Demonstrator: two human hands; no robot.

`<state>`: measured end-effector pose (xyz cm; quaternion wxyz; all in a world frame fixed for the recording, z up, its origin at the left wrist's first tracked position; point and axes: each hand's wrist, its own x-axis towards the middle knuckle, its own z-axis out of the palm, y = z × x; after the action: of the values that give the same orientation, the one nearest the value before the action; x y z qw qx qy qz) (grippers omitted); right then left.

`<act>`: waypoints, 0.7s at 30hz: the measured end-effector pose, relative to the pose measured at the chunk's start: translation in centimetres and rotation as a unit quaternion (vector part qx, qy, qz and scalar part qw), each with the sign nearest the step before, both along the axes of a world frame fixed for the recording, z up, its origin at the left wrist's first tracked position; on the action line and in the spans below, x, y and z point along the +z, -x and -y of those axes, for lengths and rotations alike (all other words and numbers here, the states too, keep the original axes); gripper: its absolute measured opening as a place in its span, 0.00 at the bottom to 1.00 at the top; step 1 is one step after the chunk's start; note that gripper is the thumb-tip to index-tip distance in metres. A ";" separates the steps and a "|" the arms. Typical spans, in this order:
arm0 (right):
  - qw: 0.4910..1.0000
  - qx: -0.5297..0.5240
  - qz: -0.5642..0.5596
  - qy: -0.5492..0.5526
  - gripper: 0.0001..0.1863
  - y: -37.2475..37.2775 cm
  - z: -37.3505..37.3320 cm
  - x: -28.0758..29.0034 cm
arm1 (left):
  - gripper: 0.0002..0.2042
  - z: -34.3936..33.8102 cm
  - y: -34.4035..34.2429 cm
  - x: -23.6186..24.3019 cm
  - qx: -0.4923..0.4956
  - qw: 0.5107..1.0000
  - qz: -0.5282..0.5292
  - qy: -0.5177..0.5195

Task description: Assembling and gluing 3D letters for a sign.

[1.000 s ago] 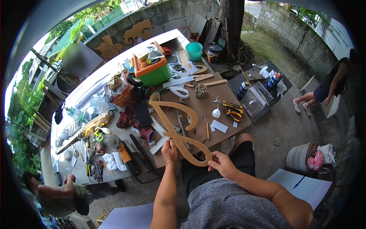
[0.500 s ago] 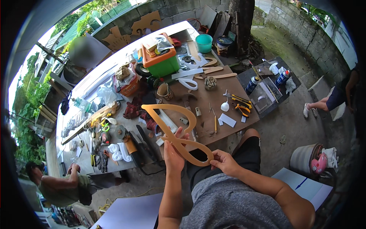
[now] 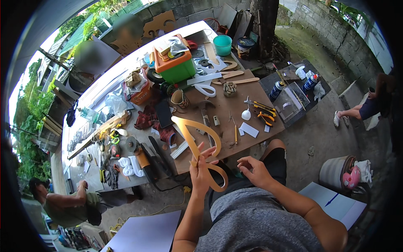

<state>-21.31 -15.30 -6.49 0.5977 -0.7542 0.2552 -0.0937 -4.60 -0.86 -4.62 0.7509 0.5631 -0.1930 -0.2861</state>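
In my left hand is a tan cut-out letter, two open loops joined at a narrow middle. My fingers close around that middle, and the piece is tilted above the table's near edge. My right hand is off the piece, to its right and over my lap. Its fingers are bent but apart, with nothing visible in them. On the brown board beyond lie a hammer, a pencil, small white cards and orange-handled pliers.
An angle grinder and white cut-out pieces lie at the table's left. Farther back stand a green and orange bin and a teal bucket. Spray cans stand at right. One person is at left, another at far right.
My right hand has let go of the letter's lower loop and drawn away to the right. My left hand has shifted right, turning the letter more edge-on.
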 end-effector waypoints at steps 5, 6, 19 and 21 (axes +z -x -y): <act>0.999 -0.008 0.044 0.021 0.09 -0.7 0.4 2.5 | 0.24 1.0 2.5 -0.8 -0.009 0.995 0.082 -0.056; 0.997 -0.008 0.065 0.046 0.08 -0.9 0.5 2.8 | 0.24 1.3 2.7 -0.9 -0.022 0.994 0.087 -0.062; 0.972 -0.166 0.120 -0.119 0.07 0.0 1.5 0.7 | 0.19 1.1 3.7 2.5 -0.122 0.990 -0.062 0.016; 0.971 -0.160 0.121 -0.131 0.13 -0.1 2.4 0.9 | 0.17 0.9 3.2 2.7 -0.212 0.961 -0.174 0.044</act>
<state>-21.17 -17.67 -5.61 0.6946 -0.6022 0.3087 -0.2443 -7.79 -1.75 -1.92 0.7190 0.4177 -0.1863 -0.5233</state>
